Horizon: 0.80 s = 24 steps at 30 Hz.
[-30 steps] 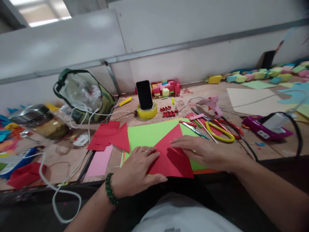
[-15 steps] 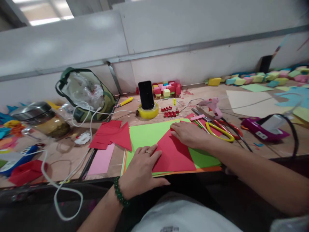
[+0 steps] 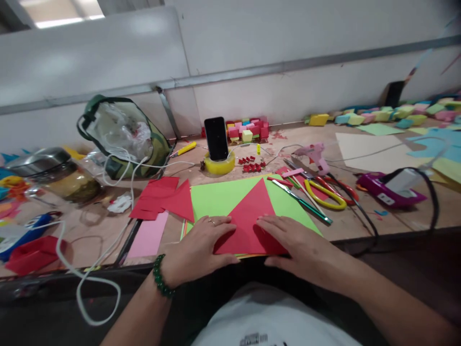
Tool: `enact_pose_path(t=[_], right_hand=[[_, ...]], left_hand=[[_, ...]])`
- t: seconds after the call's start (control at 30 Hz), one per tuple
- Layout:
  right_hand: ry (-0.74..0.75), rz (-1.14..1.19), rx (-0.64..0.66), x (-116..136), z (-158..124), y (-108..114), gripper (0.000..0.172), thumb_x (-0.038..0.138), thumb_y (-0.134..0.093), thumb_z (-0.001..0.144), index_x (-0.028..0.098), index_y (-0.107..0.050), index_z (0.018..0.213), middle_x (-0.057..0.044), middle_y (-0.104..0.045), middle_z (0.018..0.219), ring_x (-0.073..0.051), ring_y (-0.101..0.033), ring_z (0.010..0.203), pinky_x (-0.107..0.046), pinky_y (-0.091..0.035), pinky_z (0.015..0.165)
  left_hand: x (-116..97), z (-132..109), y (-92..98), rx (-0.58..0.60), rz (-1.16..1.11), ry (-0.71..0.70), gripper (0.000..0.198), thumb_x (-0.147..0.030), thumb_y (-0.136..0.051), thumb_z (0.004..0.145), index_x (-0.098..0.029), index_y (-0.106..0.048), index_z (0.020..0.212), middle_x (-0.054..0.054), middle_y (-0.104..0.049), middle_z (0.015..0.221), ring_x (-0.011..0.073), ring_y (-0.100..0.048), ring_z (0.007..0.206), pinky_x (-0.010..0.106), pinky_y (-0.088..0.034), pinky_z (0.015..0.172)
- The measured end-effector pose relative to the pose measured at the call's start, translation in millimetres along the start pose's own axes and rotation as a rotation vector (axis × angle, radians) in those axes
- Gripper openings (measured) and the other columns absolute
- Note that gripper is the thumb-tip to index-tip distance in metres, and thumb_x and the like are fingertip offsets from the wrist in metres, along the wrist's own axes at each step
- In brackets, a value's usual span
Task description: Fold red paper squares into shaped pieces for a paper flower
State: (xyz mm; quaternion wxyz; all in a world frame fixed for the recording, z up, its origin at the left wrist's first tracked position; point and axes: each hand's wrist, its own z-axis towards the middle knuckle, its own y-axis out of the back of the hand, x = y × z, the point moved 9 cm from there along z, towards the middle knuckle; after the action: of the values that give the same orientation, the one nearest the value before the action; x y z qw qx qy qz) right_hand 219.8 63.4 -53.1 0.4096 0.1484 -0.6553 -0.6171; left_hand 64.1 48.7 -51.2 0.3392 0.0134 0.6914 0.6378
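A red paper triangle (image 3: 250, 211) lies with its point away from me on light green sheets (image 3: 211, 199), which rest on a stack of coloured paper. My left hand (image 3: 201, 245), with a ring and a green bead bracelet, is flat over the triangle's left side, fingers stretched. On its right side, my right hand (image 3: 298, 242) presses down with fingers extended. Both thumbs sit along the near edge. Beside the right hand, a green craft knife (image 3: 306, 206) lies across the sheets. Red paper pieces (image 3: 158, 197) and a pink strip (image 3: 147, 234) are left of the stack.
Yellow-handled scissors (image 3: 324, 194), a pink glue gun (image 3: 315, 156) and a purple power strip (image 3: 389, 190) lie to the right. A phone (image 3: 216, 139) leans in a yellow tape roll (image 3: 218, 166) behind. Leftward are a camouflage bag (image 3: 154, 149), a glass jar (image 3: 72, 182) and white cables (image 3: 81, 305).
My right hand has slid from the triangle's upper right down to its lower right corner. The craft knife now shows. My left hand has shifted slightly left, still on the red paper.
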Motion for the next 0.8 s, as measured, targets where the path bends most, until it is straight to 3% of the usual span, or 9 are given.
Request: enact_pose_path(t=[0.2,0.3,0.43,0.53,0.67,0.73,0.8], right_hand=[[0.051,0.111,-0.073,-2,-3,3,0.029,0.029,-0.057,0.089,0.021,-0.065,0.116,-0.010,-0.065,0.124,-0.025,-0.058,0.119,-0.042,-0.050,0.099],[0.010,0.172,-0.093,-10,-1,14,0.033,0.032,-0.053,0.091,0.020,-0.062,0.120,-0.009,-0.068,0.119,-0.023,-0.064,0.109,-0.039,-0.054,0.092],[-0.013,0.228,-0.176,-19,9,25,0.026,0.031,-0.058,0.087,0.019,-0.065,0.110,-0.009,-0.071,0.106,-0.022,-0.066,0.098,-0.036,-0.054,0.085],[-0.014,0.268,-0.150,-25,16,21,0.020,0.029,-0.062,0.084,0.021,-0.068,0.101,-0.007,-0.072,0.101,-0.021,-0.066,0.093,-0.035,-0.054,0.081],[0.030,0.294,-0.085,-26,19,13,0.017,0.032,-0.058,0.088,0.023,-0.072,0.090,-0.006,-0.072,0.102,-0.020,-0.063,0.098,-0.035,-0.052,0.086],[0.012,0.283,-0.073,-29,17,12,0.020,0.036,-0.057,0.089,0.023,-0.071,0.097,-0.007,-0.071,0.104,-0.021,-0.062,0.100,-0.036,-0.051,0.087],[-0.025,0.230,-0.053,-33,17,10,0.039,0.045,-0.066,0.081,0.022,-0.066,0.113,-0.008,-0.069,0.109,-0.024,-0.060,0.102,-0.038,-0.051,0.086]], left_hand=[[2,-6,-1.5,0.040,-0.046,0.021,0.076,-0.052,-0.077,0.067,-0.025,-0.052,0.134,0.013,-0.051,0.139,0.0311,-0.046,0.128,0.050,-0.040,0.105],[5,-7,0.9,0.014,-0.098,0.047,0.064,-0.041,-0.076,0.073,-0.026,-0.054,0.132,0.010,-0.052,0.138,0.0278,-0.047,0.127,0.046,-0.040,0.106],[15,-2,15.0,-0.173,-0.160,0.120,0.023,-0.023,-0.058,0.089,-0.023,-0.070,0.109,0.007,-0.067,0.116,0.0209,-0.060,0.109,0.038,-0.047,0.096],[20,3,14.2,-0.214,-0.179,0.148,0.019,-0.022,-0.058,0.089,-0.021,-0.072,0.100,0.007,-0.070,0.104,0.0200,-0.063,0.099,0.035,-0.050,0.089],[24,4,7.0,-0.195,-0.168,0.134,0.021,-0.018,-0.058,0.087,-0.021,-0.073,0.102,0.008,-0.068,0.106,0.0202,-0.062,0.099,0.035,-0.050,0.088],[29,2,8.3,-0.214,-0.169,0.154,0.020,-0.019,-0.056,0.089,-0.021,-0.074,0.099,0.007,-0.067,0.103,0.0192,-0.063,0.095,0.032,-0.050,0.084],[32,1,12.1,-0.233,-0.168,0.177,0.020,-0.022,-0.054,0.090,-0.021,-0.074,0.095,0.006,-0.068,0.097,0.0177,-0.064,0.089,0.029,-0.050,0.079]])
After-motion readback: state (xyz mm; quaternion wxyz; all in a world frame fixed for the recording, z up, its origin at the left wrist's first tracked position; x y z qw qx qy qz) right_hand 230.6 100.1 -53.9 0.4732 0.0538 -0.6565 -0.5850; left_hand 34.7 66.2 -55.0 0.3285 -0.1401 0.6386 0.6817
